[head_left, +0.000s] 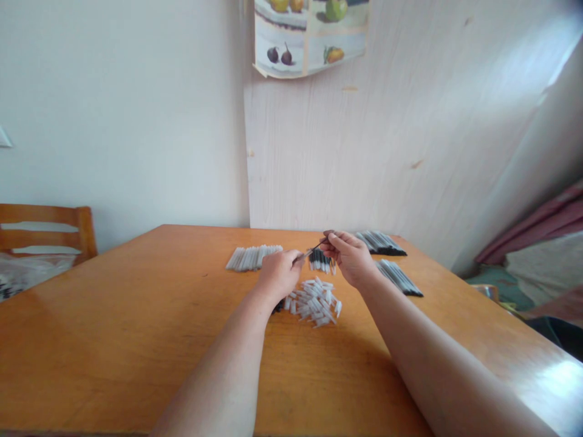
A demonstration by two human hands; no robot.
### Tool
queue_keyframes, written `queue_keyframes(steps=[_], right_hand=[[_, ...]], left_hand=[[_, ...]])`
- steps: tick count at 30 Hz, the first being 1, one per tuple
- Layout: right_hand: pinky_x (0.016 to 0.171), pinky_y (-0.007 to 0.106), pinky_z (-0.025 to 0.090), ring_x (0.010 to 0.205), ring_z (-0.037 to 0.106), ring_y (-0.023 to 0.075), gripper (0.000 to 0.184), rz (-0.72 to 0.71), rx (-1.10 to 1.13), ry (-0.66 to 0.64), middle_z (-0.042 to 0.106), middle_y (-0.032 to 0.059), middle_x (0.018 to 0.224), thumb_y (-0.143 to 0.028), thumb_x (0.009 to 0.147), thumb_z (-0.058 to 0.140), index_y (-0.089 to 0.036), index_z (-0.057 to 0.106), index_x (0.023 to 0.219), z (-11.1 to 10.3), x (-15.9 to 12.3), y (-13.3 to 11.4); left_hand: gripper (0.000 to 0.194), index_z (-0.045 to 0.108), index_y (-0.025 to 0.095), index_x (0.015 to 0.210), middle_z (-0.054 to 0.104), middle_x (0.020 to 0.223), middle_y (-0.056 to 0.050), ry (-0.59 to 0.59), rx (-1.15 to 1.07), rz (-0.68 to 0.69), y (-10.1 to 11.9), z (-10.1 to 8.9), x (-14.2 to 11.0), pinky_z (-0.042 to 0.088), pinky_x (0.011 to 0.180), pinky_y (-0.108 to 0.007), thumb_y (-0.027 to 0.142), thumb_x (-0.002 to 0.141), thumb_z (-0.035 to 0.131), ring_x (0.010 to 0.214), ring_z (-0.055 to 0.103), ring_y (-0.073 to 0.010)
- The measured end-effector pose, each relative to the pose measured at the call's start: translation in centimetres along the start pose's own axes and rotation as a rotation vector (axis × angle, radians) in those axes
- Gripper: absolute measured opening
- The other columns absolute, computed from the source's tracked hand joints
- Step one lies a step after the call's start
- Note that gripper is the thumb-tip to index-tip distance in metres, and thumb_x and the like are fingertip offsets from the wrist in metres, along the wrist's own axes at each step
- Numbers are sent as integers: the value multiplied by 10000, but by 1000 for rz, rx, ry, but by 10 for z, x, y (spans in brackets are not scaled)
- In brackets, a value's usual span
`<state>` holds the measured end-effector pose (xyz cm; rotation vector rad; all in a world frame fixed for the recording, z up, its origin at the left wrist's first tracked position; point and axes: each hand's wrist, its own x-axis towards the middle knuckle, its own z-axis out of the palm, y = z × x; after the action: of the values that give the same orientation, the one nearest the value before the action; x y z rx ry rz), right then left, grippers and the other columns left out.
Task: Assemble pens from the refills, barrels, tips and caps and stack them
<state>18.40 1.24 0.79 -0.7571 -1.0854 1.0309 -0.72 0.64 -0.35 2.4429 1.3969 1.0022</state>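
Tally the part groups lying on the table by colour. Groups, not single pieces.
Whitish tube row: 1
White piece pile: 1
Black-and-white piece row: 1
Grey black-ended tube bundles: 2
Black piece cluster, partly hidden: 1
Total: 6 groups

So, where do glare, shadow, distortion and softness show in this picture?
Head view: glare whitens the table at lower right; a soft shadow lies beside the right arm; wide-angle stretching seems to slant the right side; fine detail on the white pieces looks soft.
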Motion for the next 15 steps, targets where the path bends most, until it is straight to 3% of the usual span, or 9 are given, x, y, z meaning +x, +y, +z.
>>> queue_keyframes(steps=[7, 15], right_hand=[[563, 220, 525, 627, 657, 133, 526, -52, -153, -16, 682, -4, 695, -360, 720, 768, -192, 537, 1161, 6, -7, 3], [548, 238, 526, 610, 654, 136, 510, -28, -136, -29, 700, 22, 747, -379, 739, 739, -189, 540, 1169, 6, -8, 2]], left_hand=[[275, 703, 216, 973, 734, 925, -48, -87, -297, -49, 1, 3, 2, 446, 738, -282, 362, 891, 484, 851, 643, -191], [286, 700, 157, 930, 720, 860, -56, -154, -636, -176, 6, 1, 2, 473, 799, -303, 382, 865, 535, 838, 634, -172]])
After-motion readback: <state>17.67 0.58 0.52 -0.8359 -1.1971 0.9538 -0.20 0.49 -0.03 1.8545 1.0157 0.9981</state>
